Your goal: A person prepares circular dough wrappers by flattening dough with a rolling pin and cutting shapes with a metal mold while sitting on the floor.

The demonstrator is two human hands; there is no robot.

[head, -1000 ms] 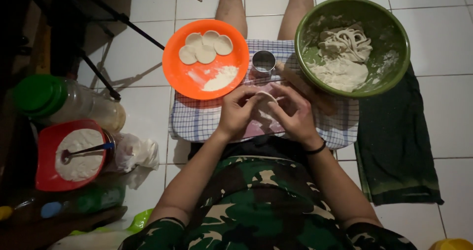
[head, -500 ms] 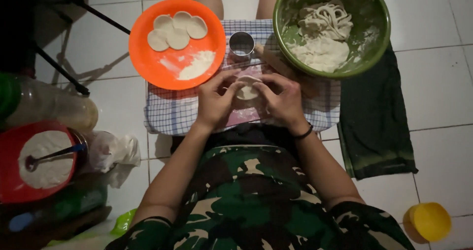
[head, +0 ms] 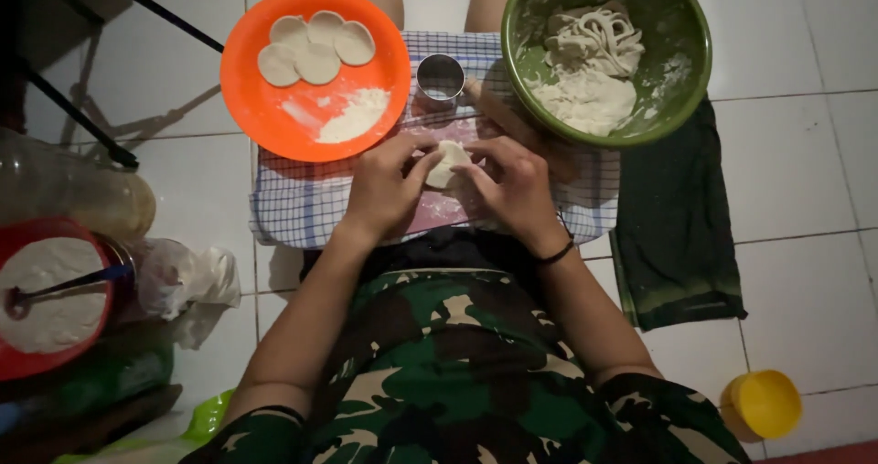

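Both hands down over the checked cloth. Left hand and right hand pinched together on a small piece of dough, fingertips closed on its edges from either side. Held just above the cloth, between the orange plate and the green bowl. Four flat dough rounds and a heap of flour sat on the plate. More dough lay in the bowl. Small metal cup stood just beyond the hands. Dark green towel lay off to the right, yellow cup on the tiles, red bowl of flour far left.
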